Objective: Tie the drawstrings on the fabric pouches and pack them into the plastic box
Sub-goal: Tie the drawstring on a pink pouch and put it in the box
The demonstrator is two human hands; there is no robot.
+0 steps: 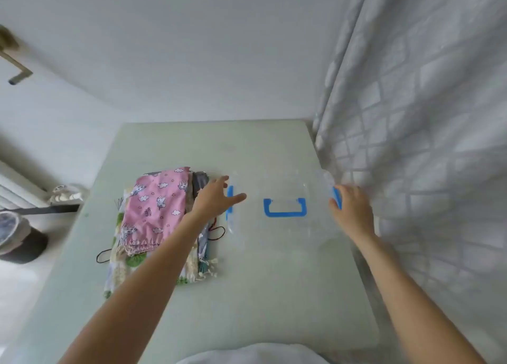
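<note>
Left hand (212,199) grip wide at plastic box (282,226), right hand (352,212) holding blue latch (337,197), pouches (156,212) beside, curtain (425,144) close.

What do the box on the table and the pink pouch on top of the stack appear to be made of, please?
The box looks like clear, glossy hard plastic: the green table shows through its lid, and its handle and side clips are opaque blue plastic. The pink pouch looks like thin, matte woven fabric, probably cotton, though that is uncertain: it drapes softly, creases, and carries a printed unicorn-and-cloud pattern.

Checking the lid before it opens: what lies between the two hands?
In the head view, the clear plastic box with its blue handle lies between left hand and right hand.
</note>
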